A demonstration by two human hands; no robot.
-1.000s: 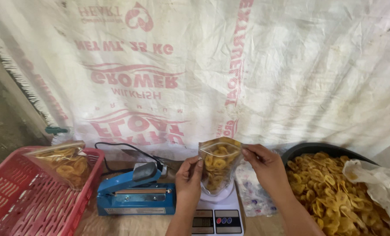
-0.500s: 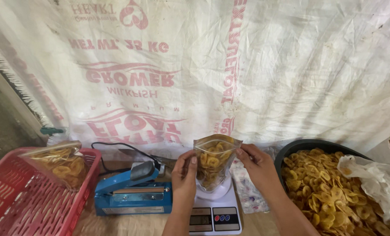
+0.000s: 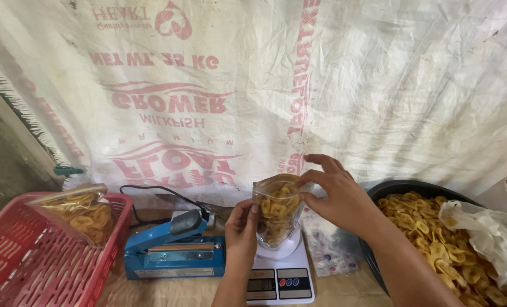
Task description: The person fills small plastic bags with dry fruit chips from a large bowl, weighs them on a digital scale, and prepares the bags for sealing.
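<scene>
A small clear plastic bag of yellow banana chips [image 3: 277, 210] stands upright on the white dish of a digital kitchen scale [image 3: 280, 274]. My left hand [image 3: 241, 230] grips the bag's left side from below. My right hand [image 3: 337, 192] pinches the bag's open top edge at the right, fingers curled over it. The lower part of the bag sits behind my left fingers.
A blue impulse heat sealer [image 3: 174, 249] with a black cord sits left of the scale. A red plastic basket [image 3: 34, 267] at far left holds a filled chip bag [image 3: 80, 211]. A black basin of chips [image 3: 435, 233] with a plastic bag [image 3: 492, 233] lies right. Printed white sacking hangs behind.
My right hand has shifted up onto the bag's top edge and the bag's mouth is more gathered. The camera has tilted slightly, bringing the scale display more into view.
</scene>
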